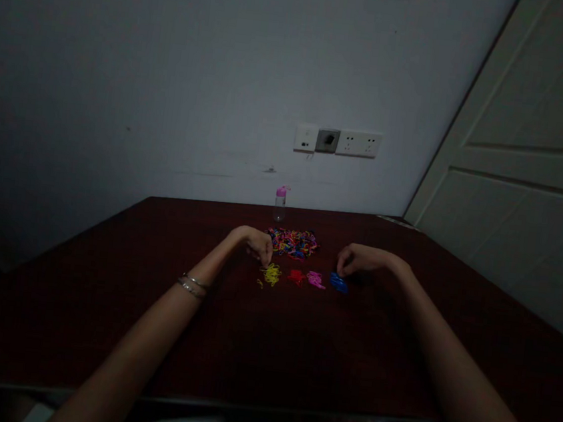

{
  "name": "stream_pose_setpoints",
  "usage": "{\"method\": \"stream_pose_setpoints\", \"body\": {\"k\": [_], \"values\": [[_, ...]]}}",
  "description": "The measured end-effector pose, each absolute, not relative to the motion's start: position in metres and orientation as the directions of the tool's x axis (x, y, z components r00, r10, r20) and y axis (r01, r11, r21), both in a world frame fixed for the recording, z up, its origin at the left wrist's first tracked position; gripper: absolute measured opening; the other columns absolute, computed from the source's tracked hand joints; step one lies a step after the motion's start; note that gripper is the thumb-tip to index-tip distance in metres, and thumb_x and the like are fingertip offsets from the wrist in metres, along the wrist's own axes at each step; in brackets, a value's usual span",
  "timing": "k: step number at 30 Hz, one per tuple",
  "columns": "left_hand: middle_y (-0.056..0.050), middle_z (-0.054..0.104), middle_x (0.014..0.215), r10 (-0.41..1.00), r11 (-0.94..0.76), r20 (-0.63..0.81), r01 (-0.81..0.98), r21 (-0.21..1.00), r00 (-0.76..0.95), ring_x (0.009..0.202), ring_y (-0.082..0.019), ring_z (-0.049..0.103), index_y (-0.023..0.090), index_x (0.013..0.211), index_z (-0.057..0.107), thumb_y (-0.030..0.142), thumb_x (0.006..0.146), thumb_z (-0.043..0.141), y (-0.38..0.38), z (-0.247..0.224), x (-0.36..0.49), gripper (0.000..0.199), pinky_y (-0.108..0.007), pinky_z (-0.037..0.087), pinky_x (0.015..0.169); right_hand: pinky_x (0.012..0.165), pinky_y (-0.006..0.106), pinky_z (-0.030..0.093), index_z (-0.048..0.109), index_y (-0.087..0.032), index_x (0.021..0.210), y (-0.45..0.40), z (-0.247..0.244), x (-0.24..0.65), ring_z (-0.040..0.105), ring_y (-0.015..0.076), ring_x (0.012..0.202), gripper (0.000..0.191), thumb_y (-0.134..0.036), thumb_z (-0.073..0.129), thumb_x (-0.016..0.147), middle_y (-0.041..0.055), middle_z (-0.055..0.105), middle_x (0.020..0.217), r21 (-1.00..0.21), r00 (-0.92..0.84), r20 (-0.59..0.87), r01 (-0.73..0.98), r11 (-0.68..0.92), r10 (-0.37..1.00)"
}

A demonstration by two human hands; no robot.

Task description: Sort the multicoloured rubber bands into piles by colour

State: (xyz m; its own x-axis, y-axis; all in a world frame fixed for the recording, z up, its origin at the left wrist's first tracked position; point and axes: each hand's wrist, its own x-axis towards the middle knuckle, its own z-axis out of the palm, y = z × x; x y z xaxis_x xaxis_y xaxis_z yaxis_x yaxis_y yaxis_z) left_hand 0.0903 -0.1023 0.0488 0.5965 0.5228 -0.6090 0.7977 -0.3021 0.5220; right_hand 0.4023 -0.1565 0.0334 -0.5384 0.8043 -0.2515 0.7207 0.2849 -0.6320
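My left hand [259,245] hangs with its fingers pinched together just over a small pile of yellow loops [271,275], which look like rubber bands. On the other side, my right hand [353,259] has its closed fingertips down at the top of a blue pile [339,283]. What either pinch holds is too small to make out. Between the hands lie a red pile [296,277] and a pink pile [315,280] of similar loops. Behind them is a larger heap of mixed-colour loops [292,242], partly beside my left fingers.
A clear bottle with a pink lid [280,204] stands upright behind the heap, near the wall. Everything rests on a dark red-brown table [257,343]. Sockets and switches [338,142] are on the wall, and a white door [530,143] is at the right.
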Motion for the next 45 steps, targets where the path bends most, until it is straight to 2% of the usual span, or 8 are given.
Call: {"method": "stream_pose_setpoints", "body": {"k": [6,10,14,22,29,34,41,45], "values": [[0.0,0.05,0.045,0.559,-0.272,-0.601,0.811,0.517,0.571,0.037,-0.008,0.037,0.016,0.062,0.068,0.03,0.049,0.075,-0.1,0.051,0.087,0.019,-0.02,0.022,0.037,0.068,0.027,0.045,0.073,-0.02,0.076,-0.162,0.04,0.402,0.06,0.0189,0.074,0.022,-0.033,0.068,0.059,0.0024,0.069,0.076,-0.656,-0.551,-0.191,0.688,0.312,0.812],[0.001,0.049,0.045,0.642,-0.324,-0.427,0.731,0.601,0.636,0.038,-0.007,0.036,0.015,0.062,0.067,0.029,0.052,0.071,-0.092,0.047,0.081,0.018,-0.021,0.023,0.04,0.07,0.028,0.045,0.072,-0.018,0.078,-0.16,0.038,0.404,0.06,0.0193,0.075,0.024,-0.036,0.062,0.066,0.0039,0.069,0.081,-0.669,-0.455,-0.048,0.676,0.309,0.889],[0.001,0.052,0.048,0.727,-0.377,-0.262,0.688,0.62,0.635,0.044,-0.008,0.04,0.013,0.061,0.066,0.026,0.054,0.067,-0.078,0.032,0.076,0.015,-0.02,0.028,0.044,0.066,0.028,0.045,0.071,-0.016,0.076,-0.154,0.029,0.412,0.059,0.019,0.072,0.024,-0.034,0.059,0.067,0.0056,0.069,0.079,-0.683,-0.308,0.077,0.677,0.275,0.948],[0.001,0.055,0.054,0.72,-0.515,-0.078,0.605,0.607,0.69,0.05,-0.007,0.044,0.011,0.064,0.066,0.026,0.056,0.064,-0.071,0.012,0.085,0.018,-0.018,0.032,0.05,0.054,0.024,0.042,0.068,-0.012,0.081,-0.143,0.0,0.427,0.056,0.0155,0.063,0.028,-0.033,0.056,0.067,0.0058,0.066,0.074,-0.719,-0.134,0.108,0.674,0.17,0.985],[0.002,0.053,0.051,0.735,-0.512,-0.03,0.584,0.629,0.677,0.049,-0.007,0.043,0.011,0.061,0.064,0.02,0.055,0.061,-0.077,0.009,0.09,0.011,-0.018,0.031,0.049,0.057,0.023,0.042,0.067,-0.012,0.083,-0.134,-0.009,0.432,0.057,0.0152,0.066,0.029,-0.03,0.055,0.065,0.0052,0.066,0.076,-0.71,-0.125,0.108,0.684,0.165,0.986],[0.002,0.053,0.051,0.739,-0.474,-0.061,0.582,0.661,0.671,0.049,-0.008,0.044,0.012,0.061,0.064,0.019,0.055,0.06,-0.076,0.012,0.087,0.01,-0.018,0.032,0.049,0.057,0.024,0.043,0.067,-0.012,0.083,-0.133,-0.01,0.434,0.057,0.0151,0.064,0.03,-0.032,0.056,0.065,0.0051,0.066,0.075,-0.705,-0.136,0.108,0.688,0.172,0.985],[0.001,0.054,0.052,0.732,-0.428,-0.07,0.538,0.726,0.677,0.048,-0.007,0.044,0.01,0.065,0.066,0.022,0.057,0.06,-0.072,0.02,0.079,0.015,-0.02,0.032,0.05,0.057,0.023,0.042,0.067,-0.012,0.083,-0.133,-0.011,0.433,0.057,0.0155,0.067,0.03,-0.032,0.056,0.065,0.0058,0.067,0.078,-0.704,-0.131,0.104,0.691,0.167,0.986],[0.0,0.056,0.055,0.716,-0.46,-0.017,0.49,0.741,0.697,0.05,-0.007,0.044,0.01,0.067,0.067,0.02,0.06,0.059,-0.081,0.033,0.086,0.015,-0.02,0.032,0.051,0.059,0.024,0.043,0.067,-0.011,0.082,-0.134,-0.01,0.433,0.057,0.0159,0.068,0.028,-0.031,0.055,0.066,0.0062,0.067,0.078,-0.705,-0.148,0.117,0.684,0.187,0.982]]}}
